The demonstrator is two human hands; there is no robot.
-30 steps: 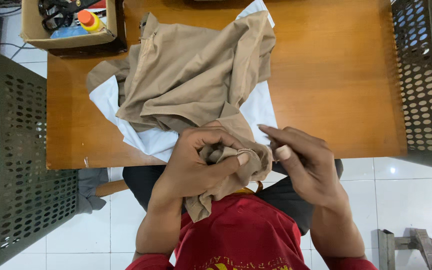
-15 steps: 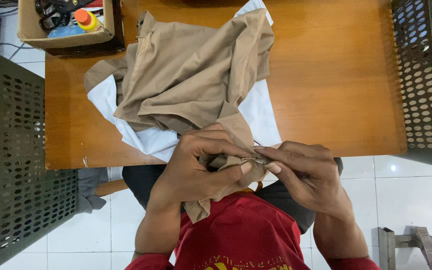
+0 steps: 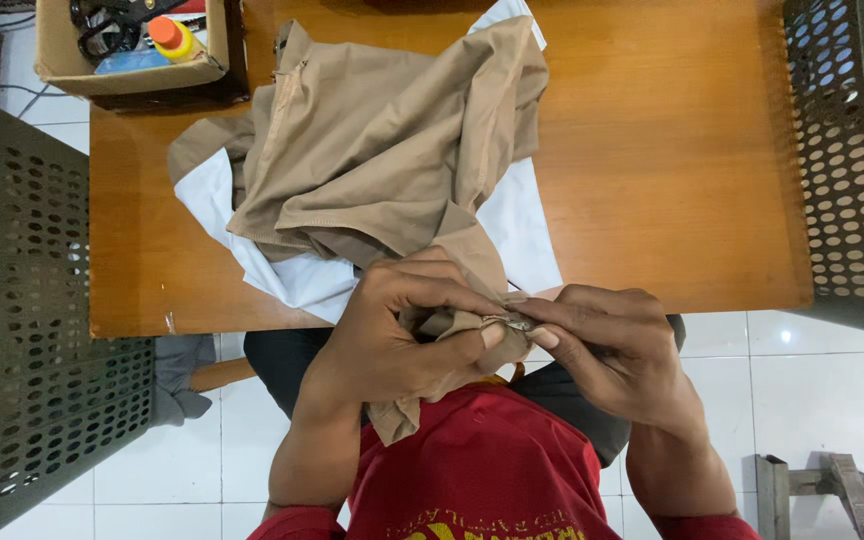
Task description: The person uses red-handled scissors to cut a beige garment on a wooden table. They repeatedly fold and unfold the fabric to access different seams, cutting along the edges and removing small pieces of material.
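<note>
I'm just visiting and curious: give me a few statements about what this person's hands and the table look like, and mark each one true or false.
1. Both hands pinch a corner of the tan garment. True: the left hand and the right hand meet on it just in front of the table edge.
2. The garment lies on a white sheet spread over the wooden table. True.
3. The cardboard box sits at the table's near right corner. False: it is at the far left corner.
4. The box is empty. False: an orange-capped bottle and other items lie in it.
5. Perforated green baskets stand on both sides of the table. True.
</note>
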